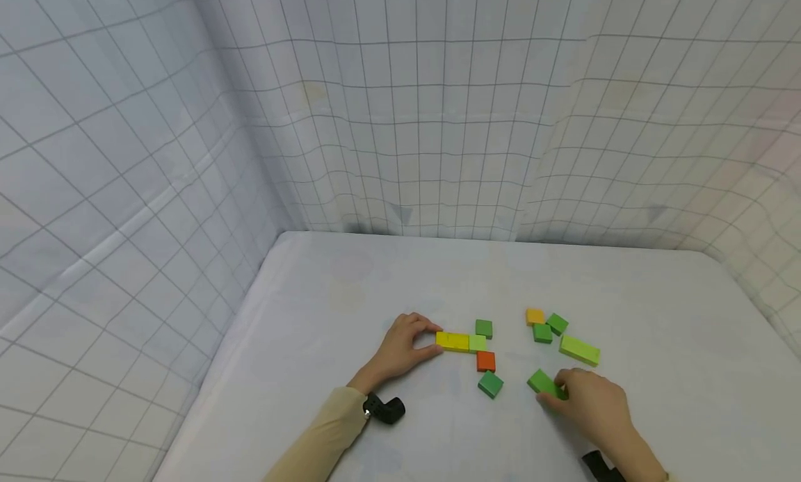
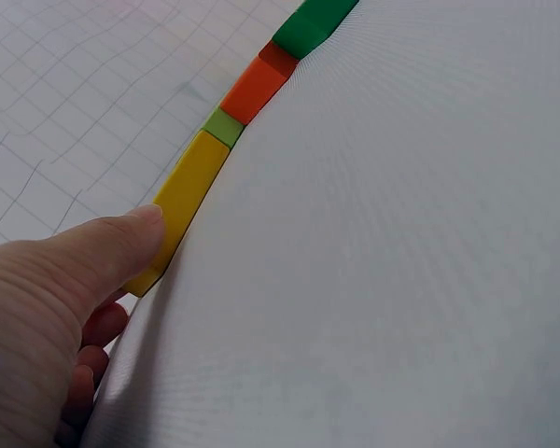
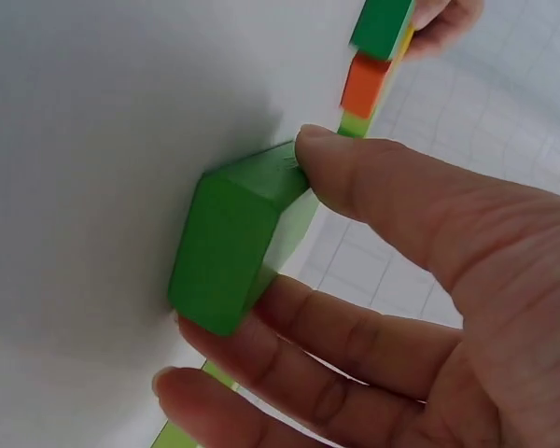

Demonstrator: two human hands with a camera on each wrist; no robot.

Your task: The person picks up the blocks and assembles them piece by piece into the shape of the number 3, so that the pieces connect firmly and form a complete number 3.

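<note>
My left hand [image 1: 402, 348] pinches the left end of a long yellow block [image 1: 452, 341], thumb on its near side. At the yellow block's right end sits a small light green block [image 1: 478, 343]. A green block [image 1: 484, 328] stands just behind that one, and an orange-red block [image 1: 485, 362] just in front. Nearest me in this group, a dark green block [image 1: 491, 384] lies turned at an angle. To the right, my right hand [image 1: 591, 402] grips a green block [image 3: 222, 247] between thumb and fingers, close over the table; the fingers cover part of it.
Behind the right hand lies a long light green block [image 1: 579, 350], slanted. Beyond it are a yellow-orange block [image 1: 535, 316] and two green blocks, one straight [image 1: 542, 333] and one turned [image 1: 557, 323]. Grid-patterned white cloth [image 1: 400, 120] hangs behind and beside the white table [image 1: 325, 294].
</note>
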